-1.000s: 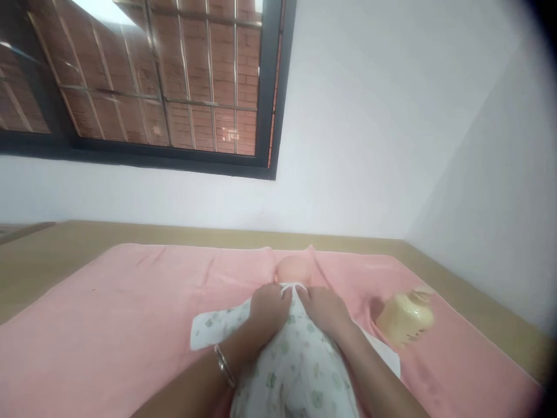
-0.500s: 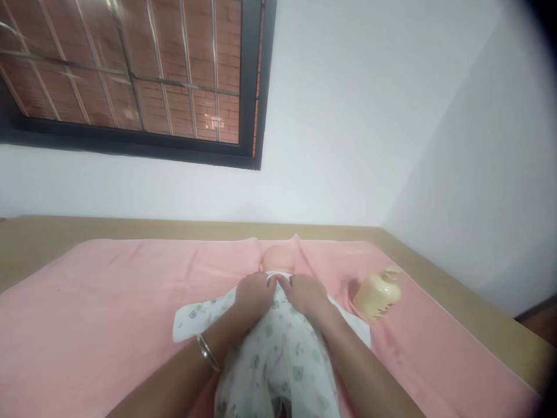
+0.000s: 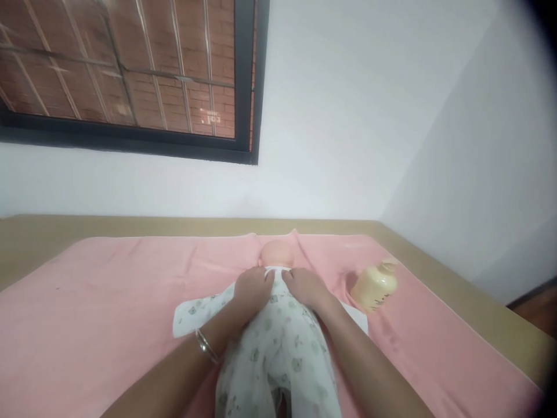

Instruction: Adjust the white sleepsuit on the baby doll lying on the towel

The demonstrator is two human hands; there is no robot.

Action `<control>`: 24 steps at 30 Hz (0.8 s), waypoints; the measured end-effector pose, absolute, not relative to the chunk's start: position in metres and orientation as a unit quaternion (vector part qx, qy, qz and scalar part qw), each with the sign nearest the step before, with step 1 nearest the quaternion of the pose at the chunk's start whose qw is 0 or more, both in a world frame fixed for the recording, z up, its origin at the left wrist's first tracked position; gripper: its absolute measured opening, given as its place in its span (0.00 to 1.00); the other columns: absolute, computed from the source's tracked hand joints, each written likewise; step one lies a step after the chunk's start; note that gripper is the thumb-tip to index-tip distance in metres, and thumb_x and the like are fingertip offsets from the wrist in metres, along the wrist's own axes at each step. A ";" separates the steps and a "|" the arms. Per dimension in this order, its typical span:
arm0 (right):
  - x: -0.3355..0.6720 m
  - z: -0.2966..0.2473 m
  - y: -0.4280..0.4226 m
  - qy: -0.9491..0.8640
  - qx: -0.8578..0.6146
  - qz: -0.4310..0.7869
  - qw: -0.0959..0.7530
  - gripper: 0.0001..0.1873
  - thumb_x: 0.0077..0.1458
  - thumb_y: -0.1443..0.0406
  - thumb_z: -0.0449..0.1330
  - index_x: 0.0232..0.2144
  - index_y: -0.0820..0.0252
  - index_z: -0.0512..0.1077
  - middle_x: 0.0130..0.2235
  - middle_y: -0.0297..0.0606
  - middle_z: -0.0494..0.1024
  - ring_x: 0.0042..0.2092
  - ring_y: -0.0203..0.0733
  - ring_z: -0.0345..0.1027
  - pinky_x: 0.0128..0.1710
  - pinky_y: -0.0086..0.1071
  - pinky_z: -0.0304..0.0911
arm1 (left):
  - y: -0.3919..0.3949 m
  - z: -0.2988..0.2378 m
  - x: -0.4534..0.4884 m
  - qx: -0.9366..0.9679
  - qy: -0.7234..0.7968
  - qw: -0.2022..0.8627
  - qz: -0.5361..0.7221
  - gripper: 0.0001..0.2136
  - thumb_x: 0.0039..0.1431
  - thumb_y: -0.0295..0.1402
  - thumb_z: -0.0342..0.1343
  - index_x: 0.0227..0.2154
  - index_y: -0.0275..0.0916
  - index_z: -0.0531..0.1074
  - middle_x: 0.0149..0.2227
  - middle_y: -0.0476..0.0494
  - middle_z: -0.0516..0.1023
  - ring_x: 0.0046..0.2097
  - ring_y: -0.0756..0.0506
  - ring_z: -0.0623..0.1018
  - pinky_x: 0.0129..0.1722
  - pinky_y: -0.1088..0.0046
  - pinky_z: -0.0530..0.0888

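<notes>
A baby doll (image 3: pixel 277 253) lies on a pink blanket (image 3: pixel 108 307), its rounded head at the far end and its face not visible. It wears a white baby outfit (image 3: pixel 278 331) with a green print, one sleeve spread out to each side. My left hand (image 3: pixel 255 289), below a silver bangle, is closed at the left of the collar with its thumb on the cloth. Mirroring it, my right hand (image 3: pixel 307 285) is closed at the right of the collar. A gap of cloth shows between the thumbs. Most of the other fingertips are hidden.
A pale yellow bottle-shaped container (image 3: pixel 374 287) with dark markings rests on the blanket at the right. A tan surface edge (image 3: pixel 174 225) borders the blanket. Behind it rise a white wall (image 3: pixel 331 133) and a dark-framed barred window (image 3: pixel 246 87).
My thumbs, close together at the collar before, have moved apart to either side. The outfit's front looks flatter there. The view has shifted slightly; the container stays in place.
</notes>
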State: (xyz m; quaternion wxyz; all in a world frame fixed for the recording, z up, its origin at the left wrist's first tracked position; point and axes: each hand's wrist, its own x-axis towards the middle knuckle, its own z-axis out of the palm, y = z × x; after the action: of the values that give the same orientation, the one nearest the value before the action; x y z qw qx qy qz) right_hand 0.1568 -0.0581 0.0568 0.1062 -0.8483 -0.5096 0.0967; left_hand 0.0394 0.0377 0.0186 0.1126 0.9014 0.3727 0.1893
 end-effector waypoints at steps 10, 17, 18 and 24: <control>0.147 0.059 -0.059 -0.500 -0.860 0.047 0.092 0.27 0.61 0.56 0.38 0.35 0.63 0.74 0.37 0.49 0.76 0.38 0.47 0.69 0.35 0.34 0.57 | 0.029 0.025 0.036 0.897 0.380 0.064 0.216 0.18 0.62 0.36 0.38 0.27 0.36 0.71 0.30 0.39 0.74 0.34 0.43 0.72 0.36 0.67 0.64; 0.157 0.063 -0.061 -0.488 -0.855 0.119 0.131 0.31 0.61 0.52 0.37 0.37 0.63 0.74 0.39 0.48 0.76 0.39 0.46 0.69 0.34 0.33 0.58 | 0.032 0.032 0.037 0.901 0.382 0.127 0.161 0.19 0.62 0.38 0.37 0.28 0.37 0.71 0.32 0.40 0.76 0.34 0.44 0.73 0.36 0.68 0.64; 0.153 0.062 -0.060 -0.492 -0.859 0.086 0.115 0.29 0.61 0.53 0.37 0.35 0.63 0.74 0.37 0.48 0.76 0.38 0.47 0.69 0.35 0.34 0.58 | 0.030 0.031 0.038 0.907 0.365 0.100 0.185 0.18 0.62 0.35 0.37 0.28 0.37 0.71 0.31 0.41 0.75 0.35 0.44 0.73 0.37 0.68 0.64; 0.152 0.056 -0.056 -0.496 -0.861 0.048 0.100 0.27 0.61 0.55 0.38 0.33 0.61 0.73 0.35 0.47 0.76 0.36 0.47 0.69 0.33 0.34 0.57 | 0.031 0.025 0.042 0.895 0.381 0.105 0.207 0.16 0.61 0.34 0.39 0.27 0.37 0.70 0.30 0.41 0.75 0.33 0.45 0.72 0.35 0.69 0.64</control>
State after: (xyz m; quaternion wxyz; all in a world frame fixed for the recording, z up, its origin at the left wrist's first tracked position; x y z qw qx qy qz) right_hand 0.1517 -0.0564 0.0558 0.1001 -0.8611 -0.4961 0.0477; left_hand 0.0416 0.0308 0.0247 0.1052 0.8952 0.3806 0.2066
